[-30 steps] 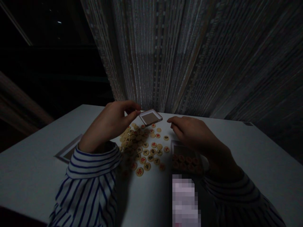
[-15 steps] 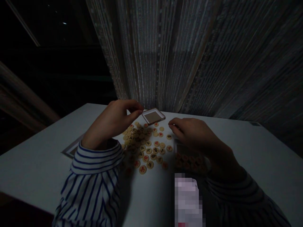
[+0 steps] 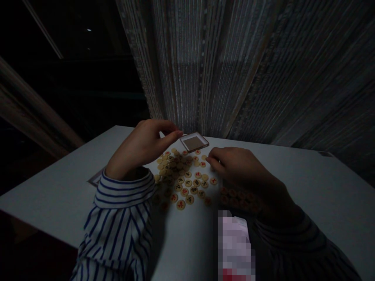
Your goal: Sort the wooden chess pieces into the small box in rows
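Observation:
My left hand (image 3: pixel 143 144) hovers over the left side of a pile of round xiangqi pieces (image 3: pixel 175 164). Its thumb and fingertips are pinched close to the corner of a shallow rectangular case lid (image 3: pixel 194 143); whether they touch it or hold a piece, I cannot make out. On the right, my right hand (image 3: pixel 237 166) is low, with curled fingers pressed together beside a plain-side-up piece (image 3: pixel 204 157). What those fingers hold, if anything, is hidden. Beneath the right wrist, in shadow, rows of pieces (image 3: pixel 240 198) lie in a dark case. Loose pieces show red or black characters.
The white table (image 3: pixel 307 187) ends at a hanging striped curtain (image 3: pixel 199 78). A phone (image 3: pixel 243 226) with a blurred screen lies near the front. Behind my left sleeve a flat framed object (image 3: pixel 95 178) is partly hidden. The room is dim.
The view has shifted slightly. My right hand has moved left and down toward the loose pieces, covering one black-marked piece's spot. My left hand stays pinched near the case lid.

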{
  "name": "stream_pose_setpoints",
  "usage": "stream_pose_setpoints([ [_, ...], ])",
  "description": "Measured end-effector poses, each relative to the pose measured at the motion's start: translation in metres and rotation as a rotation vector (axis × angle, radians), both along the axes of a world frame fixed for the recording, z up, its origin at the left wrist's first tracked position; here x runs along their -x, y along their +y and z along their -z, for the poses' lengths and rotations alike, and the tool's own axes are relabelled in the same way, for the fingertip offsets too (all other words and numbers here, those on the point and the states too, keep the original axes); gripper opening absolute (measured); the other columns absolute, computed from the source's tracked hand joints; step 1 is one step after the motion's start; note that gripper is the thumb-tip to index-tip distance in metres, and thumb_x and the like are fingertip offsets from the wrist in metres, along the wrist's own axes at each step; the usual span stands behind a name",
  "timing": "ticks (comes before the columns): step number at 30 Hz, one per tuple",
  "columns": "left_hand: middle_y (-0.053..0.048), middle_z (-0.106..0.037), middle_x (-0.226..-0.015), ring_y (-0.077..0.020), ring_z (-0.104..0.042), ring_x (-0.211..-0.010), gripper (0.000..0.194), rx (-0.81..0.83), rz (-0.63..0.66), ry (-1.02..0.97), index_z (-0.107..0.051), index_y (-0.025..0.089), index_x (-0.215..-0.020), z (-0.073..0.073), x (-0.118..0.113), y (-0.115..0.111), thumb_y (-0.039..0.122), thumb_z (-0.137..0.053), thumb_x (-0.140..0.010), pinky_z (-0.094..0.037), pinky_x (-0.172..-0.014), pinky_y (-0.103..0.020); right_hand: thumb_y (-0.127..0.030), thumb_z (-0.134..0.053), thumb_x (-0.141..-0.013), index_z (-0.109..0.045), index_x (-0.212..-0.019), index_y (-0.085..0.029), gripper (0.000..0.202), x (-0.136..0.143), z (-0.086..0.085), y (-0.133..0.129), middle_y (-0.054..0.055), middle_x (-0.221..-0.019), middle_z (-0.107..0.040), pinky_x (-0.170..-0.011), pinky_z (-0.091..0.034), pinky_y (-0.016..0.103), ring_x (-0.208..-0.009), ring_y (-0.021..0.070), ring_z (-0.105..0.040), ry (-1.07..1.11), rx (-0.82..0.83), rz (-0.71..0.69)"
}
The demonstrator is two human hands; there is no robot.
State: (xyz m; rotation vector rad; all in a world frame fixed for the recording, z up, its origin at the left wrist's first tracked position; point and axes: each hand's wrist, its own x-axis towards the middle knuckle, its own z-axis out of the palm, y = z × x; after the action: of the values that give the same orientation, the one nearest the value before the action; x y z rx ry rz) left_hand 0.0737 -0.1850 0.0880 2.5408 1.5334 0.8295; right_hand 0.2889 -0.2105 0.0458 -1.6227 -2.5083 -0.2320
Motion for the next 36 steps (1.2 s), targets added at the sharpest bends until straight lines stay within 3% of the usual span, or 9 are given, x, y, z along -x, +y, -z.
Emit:
stream_pose_setpoints([
  [9, -0.002, -0.067, -0.076, -0.015, -0.06, -0.072, 0.027, -0.033, 0.075, 0.001, -0.067, 0.016, -0.09, 0.0, -0.006, -0.006, 0.033, -0.047, -0.082, -0.044, -0.066, -0.023, -0.028, -0.036, -0.09, -0.059, -0.09, -0.02, 0.024, 0.006, 0.003, -0.005, 0.005, -0.087, -0.067, -0.059, -0.036, 0.028, -0.079, 0.02, -0.061, -0.024, 0.02, -0.069],
  [16, -0.002, -0.067, -0.077, -0.0138, -0.059, -0.067, 0.024, -0.095, 0.113, -0.026, -0.067, 0.016, -0.087, 0.012, -0.007, -0.006, 0.03, -0.048, -0.082, -0.043, -0.063, -0.023, -0.026, -0.035, -0.09, -0.059, -0.088, -0.02, 0.024, 0.007, -0.002, -0.012, 0.004, -0.084, -0.066, -0.06, -0.037, 0.028, -0.077, 0.0187, -0.06, -0.05, 0.007, -0.096],
  [24, -0.002, -0.065, -0.068, -0.0135, -0.057, -0.061, 0.025, -0.04, 0.032, -0.037, -0.066, 0.017, -0.08, 0.023, 0.01, -0.011, 0.034, -0.048, -0.082, -0.04, -0.055, -0.021, -0.027, -0.033, -0.091, -0.058, -0.088, -0.021, 0.027, 0.005, -0.004, -0.012, 0.005, -0.086, -0.066, -0.061, -0.036, 0.027, -0.078, 0.0191, -0.06, -0.058, 0.006, -0.086],
  [29, -0.001, -0.063, -0.065, -0.0132, -0.056, -0.06, 0.023, -0.047, -0.026, -0.233, -0.064, 0.017, -0.076, 0.044, 0.019, 0.0, 0.036, -0.052, -0.079, -0.041, -0.054, -0.021, -0.028, -0.032, -0.091, -0.06, -0.094, -0.022, 0.029, 0.006, -0.003, -0.013, 0.006, -0.089, -0.067, -0.063, -0.036, 0.027, -0.081, 0.0193, -0.06, -0.034, 0.012, -0.066],
  [36, 0.0, -0.06, -0.064, -0.0109, -0.053, -0.059, 0.016, -0.205, -0.131, -0.534, -0.06, 0.015, -0.073, 0.084, 0.024, 0.025, 0.031, -0.057, -0.076, -0.041, -0.055, -0.02, -0.028, -0.033, -0.09, -0.06, -0.094, -0.021, 0.029, 0.003, -0.004, -0.012, 0.005, -0.087, -0.067, -0.063, -0.036, 0.026, -0.079, 0.0185, -0.06, -0.035, 0.02, -0.024],
])
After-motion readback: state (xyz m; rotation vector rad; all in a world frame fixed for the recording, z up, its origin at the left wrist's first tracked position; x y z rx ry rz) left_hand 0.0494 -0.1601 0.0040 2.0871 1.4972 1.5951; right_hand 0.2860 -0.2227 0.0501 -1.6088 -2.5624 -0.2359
